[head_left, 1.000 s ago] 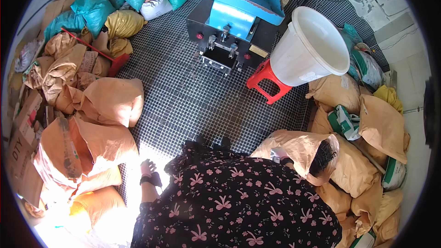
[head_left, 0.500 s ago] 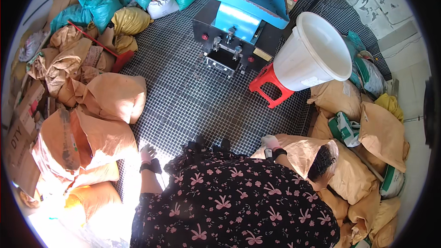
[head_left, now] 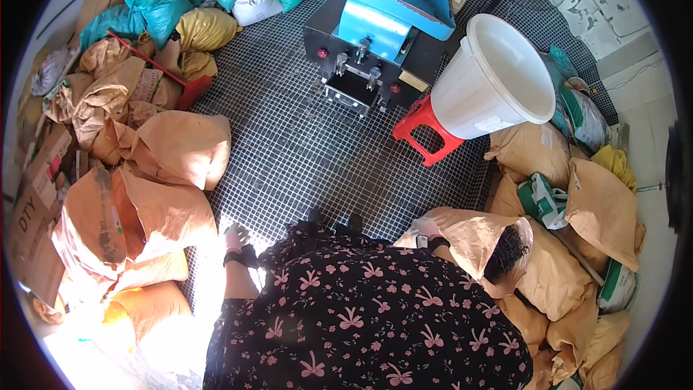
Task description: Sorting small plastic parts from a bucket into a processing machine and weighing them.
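Note:
I stand on a metal grid floor (head_left: 310, 152) in a dark flowered garment. My right hand (head_left: 427, 230) grips the top edge of an open brown paper sack (head_left: 476, 242) at my right side; dark material shows in its mouth (head_left: 509, 254). My left hand (head_left: 234, 235) hangs at my left side with a dark band at the wrist, close to a heap of brown sacks (head_left: 155, 209), and nothing shows in it. Whether its fingers are apart is unclear in the glare.
Ahead stands a blue-and-black machine (head_left: 375, 36) with a blue hopper. A large white bucket (head_left: 498, 79) rests tilted on a red stool (head_left: 426, 126). Brown sacks (head_left: 570, 195) pile on the right, teal and yellow bags (head_left: 188, 0) at the far left, a red-handled tool (head_left: 162, 65) beside them.
The view has drifted so the machine and bucket sit lower in the picture. My right hand stays on the open sack; my left hand hangs in much the same place.

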